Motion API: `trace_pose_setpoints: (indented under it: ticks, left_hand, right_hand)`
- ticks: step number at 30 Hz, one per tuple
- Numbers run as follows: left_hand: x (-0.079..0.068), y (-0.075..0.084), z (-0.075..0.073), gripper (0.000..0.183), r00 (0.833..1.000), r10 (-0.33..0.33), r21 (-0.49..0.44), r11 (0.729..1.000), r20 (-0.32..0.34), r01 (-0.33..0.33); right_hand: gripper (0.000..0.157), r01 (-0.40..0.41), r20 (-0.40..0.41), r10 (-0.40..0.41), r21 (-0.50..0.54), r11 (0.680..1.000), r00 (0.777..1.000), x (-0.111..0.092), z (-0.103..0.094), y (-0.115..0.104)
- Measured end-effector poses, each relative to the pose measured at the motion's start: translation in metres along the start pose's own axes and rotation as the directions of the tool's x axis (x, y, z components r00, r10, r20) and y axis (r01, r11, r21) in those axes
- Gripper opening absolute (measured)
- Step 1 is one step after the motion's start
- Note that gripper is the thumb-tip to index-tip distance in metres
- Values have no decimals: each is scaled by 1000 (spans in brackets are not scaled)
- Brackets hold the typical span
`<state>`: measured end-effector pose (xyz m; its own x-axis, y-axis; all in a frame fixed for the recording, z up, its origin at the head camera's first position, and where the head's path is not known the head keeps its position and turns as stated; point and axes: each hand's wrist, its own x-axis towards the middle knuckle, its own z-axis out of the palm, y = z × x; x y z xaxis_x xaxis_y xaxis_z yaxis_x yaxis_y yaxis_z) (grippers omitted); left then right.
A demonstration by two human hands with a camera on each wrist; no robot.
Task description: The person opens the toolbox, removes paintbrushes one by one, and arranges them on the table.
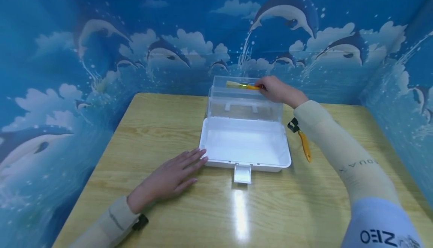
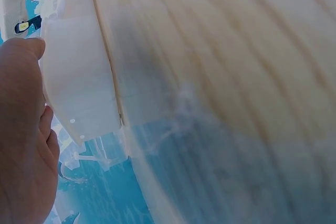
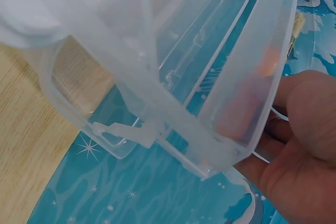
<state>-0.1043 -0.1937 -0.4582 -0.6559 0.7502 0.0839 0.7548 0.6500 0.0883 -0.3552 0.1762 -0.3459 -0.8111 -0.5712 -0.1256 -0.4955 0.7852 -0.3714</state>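
A white plastic box (image 1: 247, 142) stands on the table with its clear lid and tray (image 1: 243, 107) raised at the back. With fingers extended, my left hand (image 1: 172, 174) touches the box's front left corner; in the left wrist view that hand (image 2: 23, 129) lies along the white wall (image 2: 79, 61). At the top of the clear part, my right hand (image 1: 275, 89) grips a paintbrush (image 1: 248, 86) by its orange handle, pale bristles pointing left. The right wrist view shows the hand (image 3: 299, 140) at the clear tray's edge (image 3: 257, 114), the bristles (image 3: 296, 27) beyond it.
An orange-handled tool (image 1: 305, 146) lies right of the box, partly hidden by my right arm. A latch (image 1: 242, 173) hangs open at the box's front. The wooden table (image 1: 162, 120) meets a dolphin-printed backdrop (image 1: 189, 22) behind and at both sides.
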Motion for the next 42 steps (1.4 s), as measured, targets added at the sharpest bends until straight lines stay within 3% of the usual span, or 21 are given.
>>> trace_pose_setpoints:
  ticks: [29,42]
  left_hand:
    - [1,-1,2,66,999,36,27,999,-34,-35]
    - [3,-1,-2,66,998,50,22,999,-44,-49]
  right_hand:
    - [26,-15,-179,25,58,998,983,-21,-5,-9]
    - [28,-3,-301,39,119,993,953,-45,-10,-3]
